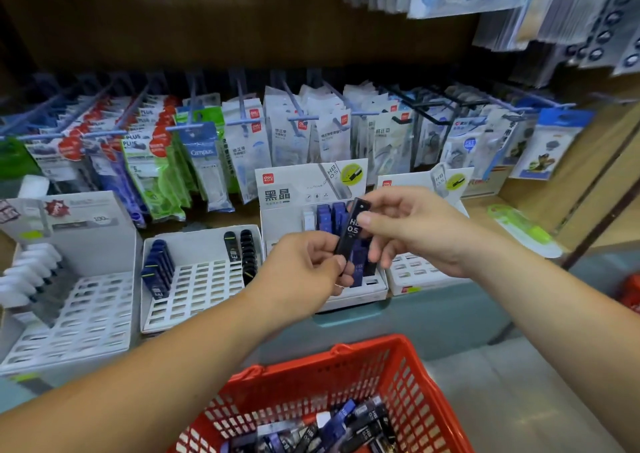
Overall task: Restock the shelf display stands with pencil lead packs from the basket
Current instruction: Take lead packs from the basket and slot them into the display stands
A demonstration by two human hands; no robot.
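Observation:
A black pencil lead pack marked HB 0.5 stands nearly upright between my two hands. My right hand pinches its upper half with thumb and fingers. My left hand grips its lower end with curled fingers. Both hands hover in front of a white display stand that holds several blue packs. The red basket sits below, with several black and blue lead packs lying loose in it.
A second white stand to the left holds blue and black packs at its sides. A far-left stand holds white packs. Another stand sits behind my right hand. Hanging correction-tape packs fill the pegs behind.

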